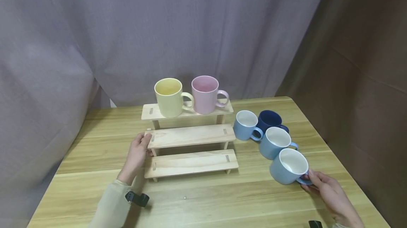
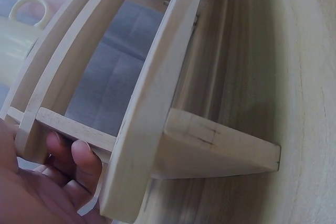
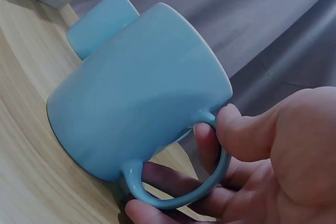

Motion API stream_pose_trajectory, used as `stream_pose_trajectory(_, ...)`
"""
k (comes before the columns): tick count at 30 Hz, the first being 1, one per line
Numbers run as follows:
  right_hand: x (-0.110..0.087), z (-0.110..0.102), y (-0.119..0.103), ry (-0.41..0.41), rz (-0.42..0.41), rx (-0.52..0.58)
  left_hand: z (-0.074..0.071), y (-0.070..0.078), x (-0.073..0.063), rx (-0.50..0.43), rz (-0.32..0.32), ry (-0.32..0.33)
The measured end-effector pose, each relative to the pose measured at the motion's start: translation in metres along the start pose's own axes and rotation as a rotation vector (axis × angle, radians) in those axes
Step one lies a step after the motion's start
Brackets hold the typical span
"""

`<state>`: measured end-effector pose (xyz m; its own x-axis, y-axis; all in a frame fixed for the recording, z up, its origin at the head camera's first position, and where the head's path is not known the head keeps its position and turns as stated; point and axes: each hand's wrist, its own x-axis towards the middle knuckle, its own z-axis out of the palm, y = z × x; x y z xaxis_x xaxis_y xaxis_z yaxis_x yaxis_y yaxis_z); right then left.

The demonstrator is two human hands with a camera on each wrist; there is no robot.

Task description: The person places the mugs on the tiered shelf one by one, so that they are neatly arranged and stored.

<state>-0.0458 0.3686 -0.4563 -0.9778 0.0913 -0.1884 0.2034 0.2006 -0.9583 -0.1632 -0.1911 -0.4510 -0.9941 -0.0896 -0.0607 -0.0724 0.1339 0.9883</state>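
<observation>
A three-step wooden rack (image 1: 189, 136) stands mid-table. My left hand (image 1: 139, 152) grips its left end at the middle step, fingers curled round the side frame (image 2: 73, 153). A yellow mug (image 1: 169, 97) and a pink mug (image 1: 206, 94) stand on the top step. My right hand (image 1: 321, 185) pinches the handle (image 3: 207, 182) of the nearest light blue mug (image 1: 288, 166), which stands on the table at the front right; the thumb lies on top of the handle and fingers go through it.
Two more light blue mugs (image 1: 245, 124) (image 1: 275, 142) and a dark blue mug (image 1: 270, 120) stand in a row right of the rack. The wooden table (image 1: 206, 199) ends close on the right. A grey curtain (image 1: 159, 26) hangs behind.
</observation>
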Motion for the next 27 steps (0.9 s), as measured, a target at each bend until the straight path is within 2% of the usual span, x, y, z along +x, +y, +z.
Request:
stream_pose_trajectory(14, -0.005, 0.003, 0.000, 0.050, 0.003, 0.013, -0.001, 0.000, 0.001, -0.004, -0.014, -0.002)
stream_pose_trajectory(18, -0.012, 0.005, -0.009, 0.063, -0.014, -0.002, -0.001, 0.001, 0.001, -0.013, -0.005, -0.004)
stream_pose_trajectory(23, -0.020, 0.006, -0.023, 0.057, -0.090, -0.027, -0.001, -0.001, -0.001, -0.016, 0.042, 0.010)
stream_pose_trajectory(27, -0.025, 0.010, -0.039, 0.035, -0.130, -0.023, -0.001, -0.002, -0.001, -0.025, 0.039, 0.012)
